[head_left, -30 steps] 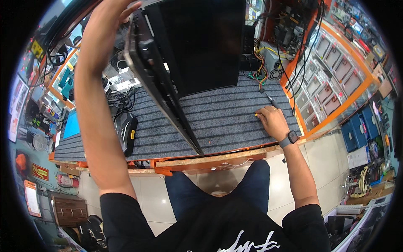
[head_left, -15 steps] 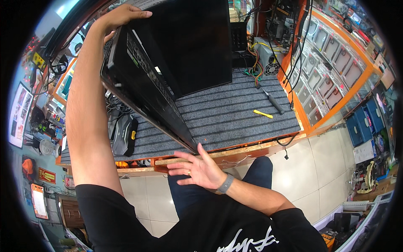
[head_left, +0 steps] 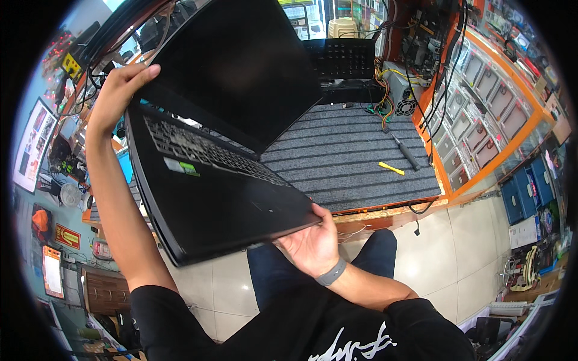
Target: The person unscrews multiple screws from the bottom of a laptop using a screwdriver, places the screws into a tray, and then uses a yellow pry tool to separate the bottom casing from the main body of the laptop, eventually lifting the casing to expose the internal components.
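Head view: the glass case [head_left: 497,157] with the orange frame stands at the right of the bench [head_left: 385,214], whose top is covered by a grey mat [head_left: 355,144] with dark stripes. The laptop [head_left: 198,144], black and unfolded, is up in both hands over the left and middle of the bench, tilted; its screen [head_left: 235,66] is dark and leans over the mat, while its base [head_left: 235,210] slants out past the bench's front edge, above the floor [head_left: 457,253]. Whether any part of it touches the mat, I cannot tell. Behind the screen, to its right, is a black keyboard [head_left: 341,59], and beside that a grey power supply [head_left: 400,87] with a fan and loose coloured wires [head_left: 384,105]. The left hand [head_left: 120,90] grips the laptop's left side near the hinge, thumb over the edge, the other fingers mostly hidden behind. The right hand [head_left: 316,243], with a grey band [head_left: 332,272] at its wrist, holds the base's front corner, thumb on top and palm below; the rest of its fingers cannot be seen. To the right on the mat lie a screwdriver [head_left: 407,155] with a dark handle and, just beside it, a small yellow tool [head_left: 391,169]
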{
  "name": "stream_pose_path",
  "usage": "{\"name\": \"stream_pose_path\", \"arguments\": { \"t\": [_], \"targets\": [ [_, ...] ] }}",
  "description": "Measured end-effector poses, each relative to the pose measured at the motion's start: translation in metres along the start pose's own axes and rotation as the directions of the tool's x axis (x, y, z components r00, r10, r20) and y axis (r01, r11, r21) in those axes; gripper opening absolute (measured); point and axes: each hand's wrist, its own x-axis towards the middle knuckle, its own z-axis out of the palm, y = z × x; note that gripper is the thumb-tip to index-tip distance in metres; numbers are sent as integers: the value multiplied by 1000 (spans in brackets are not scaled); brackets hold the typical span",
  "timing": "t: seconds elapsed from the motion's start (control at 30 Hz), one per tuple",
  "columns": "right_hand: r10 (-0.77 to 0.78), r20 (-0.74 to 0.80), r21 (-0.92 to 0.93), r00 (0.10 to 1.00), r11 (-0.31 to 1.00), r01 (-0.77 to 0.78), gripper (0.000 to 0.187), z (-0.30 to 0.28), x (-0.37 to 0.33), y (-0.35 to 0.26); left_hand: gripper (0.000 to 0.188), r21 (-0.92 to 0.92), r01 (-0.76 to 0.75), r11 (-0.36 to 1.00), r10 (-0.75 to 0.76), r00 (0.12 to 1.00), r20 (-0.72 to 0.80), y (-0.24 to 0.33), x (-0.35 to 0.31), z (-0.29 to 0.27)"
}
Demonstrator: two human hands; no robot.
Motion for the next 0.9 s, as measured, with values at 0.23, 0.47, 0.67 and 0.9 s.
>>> {"name": "stream_pose_path", "arguments": {
  "t": [0.23, 0.47, 0.67, 0.9],
  "targets": [
    [-204, -22, -232, 979, 953, 193, 48, 19, -27, -35, 44, -131, 55, 990, -86, 964, -250, 4, -98, 28],
    [-654, 102, -555, 750, 588, 588, 47, 41, -70, -104, 22, -324, 13, 946, -59, 989, -132, 22, -101, 70],
    [-693, 414, -705, 591, 167, 690, 48, 76, -121, -159, 27, -531, 13, 847, -72, 993, -91, 23, -77, 111],
    [-595, 536, -825, 598, -219, 521, 41, 148, -134, -174, 35, -578, 241, 780, -140, 967, 214, -38, -61, 197]
  ]
}}
